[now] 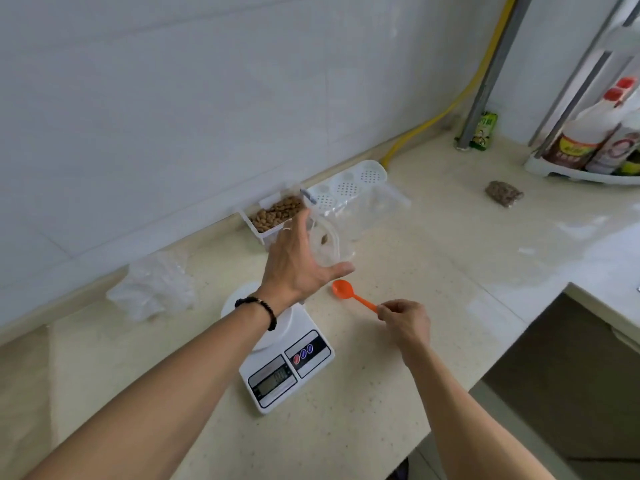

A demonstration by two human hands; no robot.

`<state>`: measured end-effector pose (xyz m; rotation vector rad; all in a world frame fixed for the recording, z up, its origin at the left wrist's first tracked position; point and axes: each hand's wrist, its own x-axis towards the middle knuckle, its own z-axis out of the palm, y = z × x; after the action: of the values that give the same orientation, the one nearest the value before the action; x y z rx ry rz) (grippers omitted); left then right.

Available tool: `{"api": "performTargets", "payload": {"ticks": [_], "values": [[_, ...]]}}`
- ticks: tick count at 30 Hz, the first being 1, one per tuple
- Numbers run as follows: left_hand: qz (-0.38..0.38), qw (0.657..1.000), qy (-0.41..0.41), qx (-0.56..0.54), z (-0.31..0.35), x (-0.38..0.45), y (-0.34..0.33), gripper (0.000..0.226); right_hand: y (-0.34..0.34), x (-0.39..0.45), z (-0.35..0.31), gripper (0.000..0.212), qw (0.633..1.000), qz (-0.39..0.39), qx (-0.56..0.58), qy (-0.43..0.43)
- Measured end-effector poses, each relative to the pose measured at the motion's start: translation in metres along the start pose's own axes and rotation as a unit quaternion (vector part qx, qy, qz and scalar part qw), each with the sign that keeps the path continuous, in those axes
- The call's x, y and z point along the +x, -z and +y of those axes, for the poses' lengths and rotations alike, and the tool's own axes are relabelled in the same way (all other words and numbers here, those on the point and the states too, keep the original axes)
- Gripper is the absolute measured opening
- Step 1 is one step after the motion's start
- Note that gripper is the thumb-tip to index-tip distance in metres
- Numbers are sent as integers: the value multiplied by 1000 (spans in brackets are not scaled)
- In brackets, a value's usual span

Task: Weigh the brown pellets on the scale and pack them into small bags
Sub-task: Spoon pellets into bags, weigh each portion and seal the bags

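Hands split the work: left hand (298, 261) grips a clear cup (329, 244), right hand (403, 318) pinches the orange spoon (353, 295), bowl aimed toward the pellet tub (277, 213) just beyond the left hand; scale (287, 362) sits under the left wrist.

Open table (433, 265) runs right of the orange spoon (349, 294) up to the packed pellet bag (504, 193), so there's plenty of room to pass there. The back wall side is crowded: pellet tub (275, 213), white perforated tray (349, 183), loose clear bags (154, 289) on the left. The scale (287, 368) sits front and centre, with bare table left of it.
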<state>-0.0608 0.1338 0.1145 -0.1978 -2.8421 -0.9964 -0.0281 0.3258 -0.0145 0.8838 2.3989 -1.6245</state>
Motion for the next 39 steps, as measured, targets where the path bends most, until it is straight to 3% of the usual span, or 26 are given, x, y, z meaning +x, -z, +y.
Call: {"api": "performTargets", "payload": {"ticks": [4,6,8,10,14,27,29,32,34,39], "values": [[6,1000,-2,-8,0,1,3,115,1,2,-7,9,979,15,-204,2],[8,1000,0,-14,1,3,4,116,6,0,-27,22,984,18,-167,65],[11,999,1,-30,3,4,4,117,16,-8,-67,37,991,-39,-18,128],[12,999,3,-53,7,4,4,117,30,-21,-116,39,979,-106,62,163],[5,996,2,-83,15,4,5,121,46,-41,-180,29,954,-172,-40,241],[17,998,-22,-60,4,2,40,136,44,-54,-214,17,915,-170,-145,337],[3,995,-20,-94,-6,0,46,117,44,-52,-218,17,903,-191,-149,355],[-20,989,13,-143,-31,-1,50,42,43,-52,-225,21,879,-227,-169,384],[-31,986,41,-157,-48,-2,54,10,41,-56,-229,22,881,-257,-135,374],[-48,980,76,-176,-62,-8,66,16,28,-64,-224,28,912,-292,-21,289]]}}
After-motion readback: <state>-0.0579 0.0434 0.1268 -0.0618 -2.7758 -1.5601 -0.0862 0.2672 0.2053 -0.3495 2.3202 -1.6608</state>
